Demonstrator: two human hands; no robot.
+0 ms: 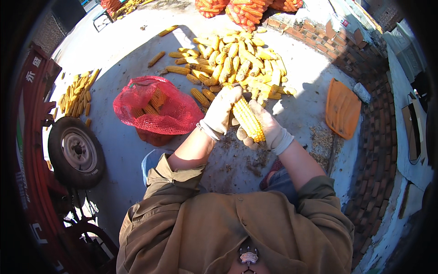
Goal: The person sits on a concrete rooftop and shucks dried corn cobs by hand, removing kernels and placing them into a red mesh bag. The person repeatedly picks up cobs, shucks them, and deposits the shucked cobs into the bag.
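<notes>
A yellow ear of corn [249, 120] is held between my two hands in front of my chest. My right hand [265, 125], in a pale work glove, wraps the ear's lower part from the right. At the ear's upper end is my gloved left hand [224, 108], its fingers closed at the tip. Just beyond both hands lies a heap of husked corn ears [236, 61] on the concrete. To the left stands a red mesh sack [159, 116], its mouth wide, with several ears inside.
An orange plastic piece [343, 109] lies at the right beside a white cup-like container [362, 92] and brick paving [373, 150]. A red vehicle with a tire [76, 152] stands left, near more corn [76, 94]. Filled mesh sacks [247, 13] stand at the far side.
</notes>
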